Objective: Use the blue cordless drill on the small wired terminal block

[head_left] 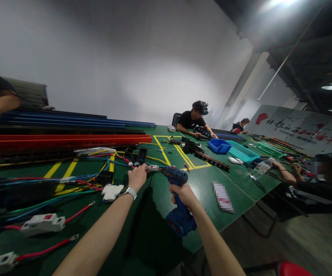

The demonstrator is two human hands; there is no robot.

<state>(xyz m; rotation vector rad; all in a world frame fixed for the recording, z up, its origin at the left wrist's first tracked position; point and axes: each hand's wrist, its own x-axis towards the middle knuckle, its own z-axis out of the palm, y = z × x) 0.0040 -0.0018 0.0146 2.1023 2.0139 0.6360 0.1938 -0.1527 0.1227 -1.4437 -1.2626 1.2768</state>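
Observation:
My right hand (185, 194) is wrapped around the handle of a blue cordless drill (180, 220), whose nose points left. Just beyond the drill's tip, my left hand (137, 177) is closed on a small white circuit breaker (152, 168) with some red on it. The bit and the breaker meet or nearly meet; I cannot tell which. A white-strapped watch (131, 192) is on my left wrist. Another white breaker (43, 224) with a red lead ending in a ring lug (92, 203) lies at the near left, and a similar breaker (0, 264) is below it.
Bundled wires (76, 178) and red-orange rails (68, 141) cover the left of the green table (212, 230). Blue (219, 145) and turquoise bins (243, 151) stand at the back right. Other people sit around: one across (193, 122), one at left, others at right. A bottle (260, 168) lies at right.

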